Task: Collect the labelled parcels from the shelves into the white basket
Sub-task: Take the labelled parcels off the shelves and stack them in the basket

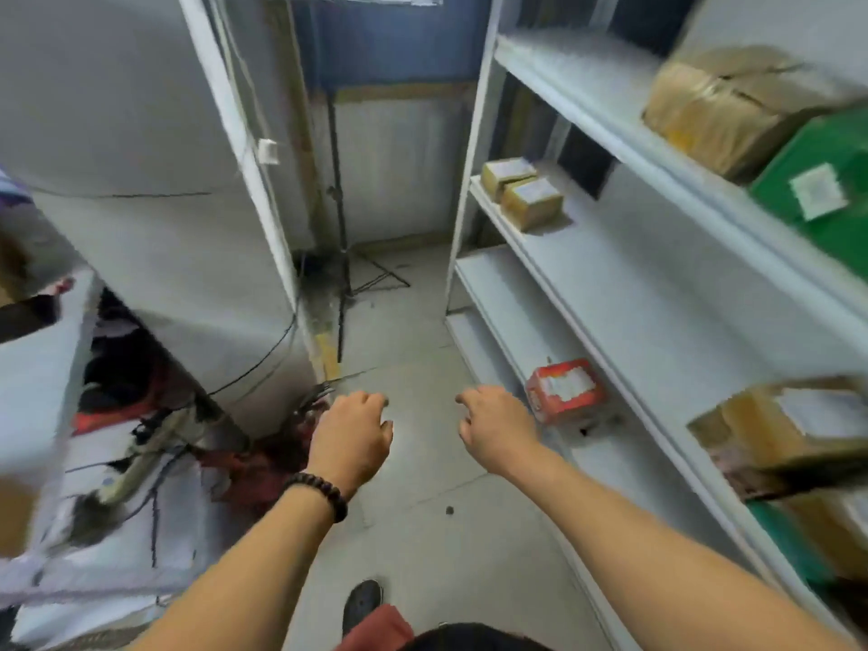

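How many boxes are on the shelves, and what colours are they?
Brown boxes: 4
Green boxes: 1
Red boxes: 1
Total: 6. More may sit at the blurry bottom right.

Bare floor (413, 331) open ahead, shelving (610, 284) along the right, wide gap between small boxes (521, 192) and red box (566, 390), cable clutter (155, 444) crowding left

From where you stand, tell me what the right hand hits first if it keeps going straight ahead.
Probably nothing close: the right hand points down the aisle over bare floor. The red box sits just to its right, though depth is unclear.
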